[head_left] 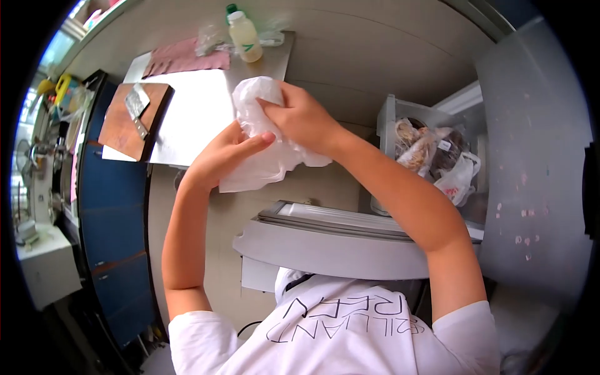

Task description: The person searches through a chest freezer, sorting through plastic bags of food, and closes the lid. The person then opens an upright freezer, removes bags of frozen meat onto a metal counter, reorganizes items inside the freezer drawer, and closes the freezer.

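A crumpled, translucent white plastic bag (253,169) hangs between my two hands, above the floor and near the white tabletop. My left hand (228,153) holds its lower left side, thumb stretched across the plastic. Higher up, my right hand (297,119) grips the bag with bent fingers, close to its bunched top. Whether anything is inside the bag cannot be made out.
A cleaver (137,106) lies on a wooden board (112,131) on the white table (197,103). Behind are a pink cloth (187,57) and a bottle (245,39). At right, an open freezer drawer (389,128) holds bagged food (444,150), beside an open door (331,247).
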`<state>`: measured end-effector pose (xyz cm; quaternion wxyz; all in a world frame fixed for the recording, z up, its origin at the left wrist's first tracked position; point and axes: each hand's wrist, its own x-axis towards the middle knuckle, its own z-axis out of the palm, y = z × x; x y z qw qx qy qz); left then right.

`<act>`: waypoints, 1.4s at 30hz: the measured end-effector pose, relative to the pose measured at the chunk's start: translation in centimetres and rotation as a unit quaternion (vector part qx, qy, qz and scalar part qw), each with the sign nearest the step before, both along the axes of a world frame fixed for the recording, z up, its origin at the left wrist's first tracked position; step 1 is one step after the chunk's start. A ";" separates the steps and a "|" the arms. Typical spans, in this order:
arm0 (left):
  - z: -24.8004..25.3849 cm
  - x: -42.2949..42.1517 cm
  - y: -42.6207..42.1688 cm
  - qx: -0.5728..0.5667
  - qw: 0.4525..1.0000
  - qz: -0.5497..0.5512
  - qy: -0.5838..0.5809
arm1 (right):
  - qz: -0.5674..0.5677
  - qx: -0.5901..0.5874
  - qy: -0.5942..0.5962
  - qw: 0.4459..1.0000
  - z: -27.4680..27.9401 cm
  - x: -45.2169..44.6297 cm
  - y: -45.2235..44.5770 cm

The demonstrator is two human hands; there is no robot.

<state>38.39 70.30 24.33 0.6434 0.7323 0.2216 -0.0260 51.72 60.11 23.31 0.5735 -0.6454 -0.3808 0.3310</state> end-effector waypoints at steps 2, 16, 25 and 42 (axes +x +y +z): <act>-2.0 -0.3 1.6 -0.034 0.998 0.044 -0.022 | 0.022 -0.004 0.022 1.000 0.7 0.6 -0.4; -1.9 -5.1 7.3 0.131 0.895 0.382 -0.191 | 0.020 -0.065 -0.121 0.990 0.2 1.6 1.1; -3.8 -8.2 5.7 0.200 0.917 0.337 -0.066 | 0.056 -0.139 -0.060 0.987 -2.6 -0.9 0.9; -2.7 -8.7 -0.3 0.591 0.804 -0.026 0.053 | 0.075 -0.099 0.027 0.992 -1.3 -1.0 0.5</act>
